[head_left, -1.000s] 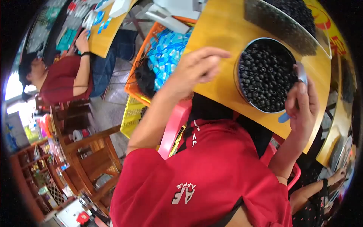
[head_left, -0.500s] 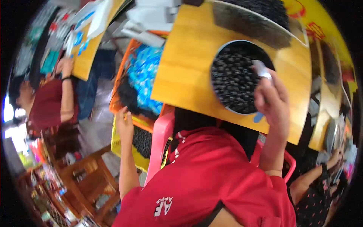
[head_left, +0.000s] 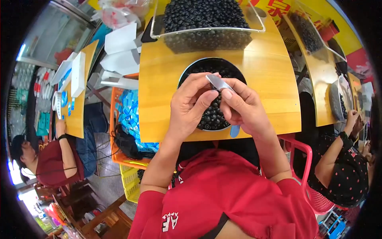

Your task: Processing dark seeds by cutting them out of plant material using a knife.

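Observation:
Both my hands are raised close together over a round, dark-lined bowl (head_left: 191, 66) on the table. Inside it lie many small round black beads (head_left: 214, 119). Between the thumb and fingertips of my left hand (head_left: 193, 100) is a black bead (head_left: 216, 88), mostly hidden. My right hand (head_left: 243, 102) grips a small knife (head_left: 221, 83), its flat silver blade crossing above that bead toward my left fingers. A blue tab (head_left: 235, 131) shows under my right hand; whether it belongs to the knife I cannot tell.
A clear bin (head_left: 207, 35) heaped with black beads stands at the table's far side. An orange crate (head_left: 115, 139) of blue-and-white packets is left of the table, above a yellow crate (head_left: 129, 181). One person sits at a table on the left, another at the right.
My left hand has come up from beside the crates to the bowl. My right hand has moved the knife to meet it. The view has shifted.

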